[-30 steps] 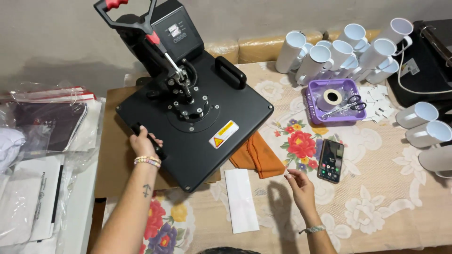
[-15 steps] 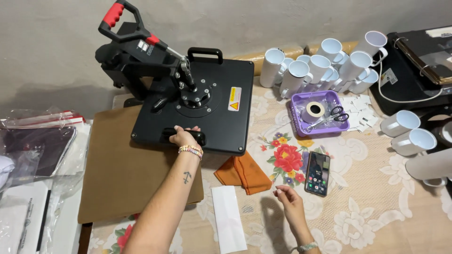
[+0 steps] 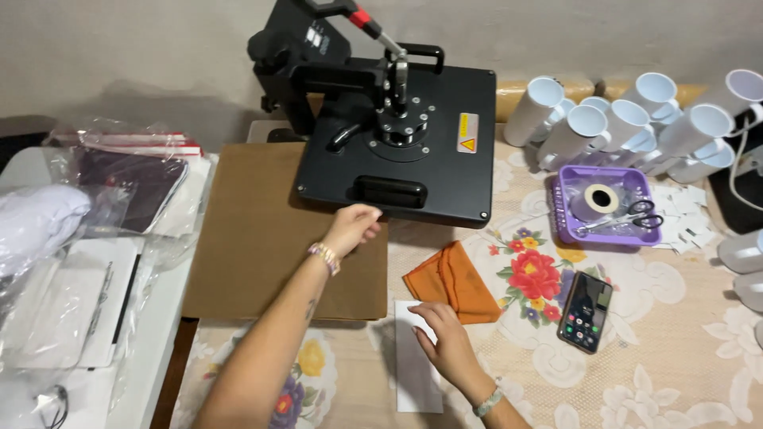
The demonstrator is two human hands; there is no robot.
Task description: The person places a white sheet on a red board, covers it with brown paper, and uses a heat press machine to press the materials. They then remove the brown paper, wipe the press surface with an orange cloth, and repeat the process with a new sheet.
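A black heat press [image 3: 413,135] stands at the back, its upper plate swung to the right of the brown lower pad [image 3: 262,238]. My left hand [image 3: 354,226] hovers just below the plate's front handle [image 3: 389,191] with fingers loosely curled and nothing in them. Lower down, my right hand [image 3: 445,338] rests palm down on a white paper strip [image 3: 415,373] that lies on the flowered tablecloth. A folded orange cloth [image 3: 457,278] lies just beyond the fingers of my right hand.
A phone [image 3: 586,311] lies to the right. Behind it is a purple tray [image 3: 560,214] with a tape roll and scissors. Several white mugs [image 3: 628,119] are stacked at the back right. Plastic bags with papers [image 3: 87,238] cover the left table.
The press's upper plate has swung right, uncovering the brown pad. My left hand has let go of the handle. My right hand has moved left onto the white strip.
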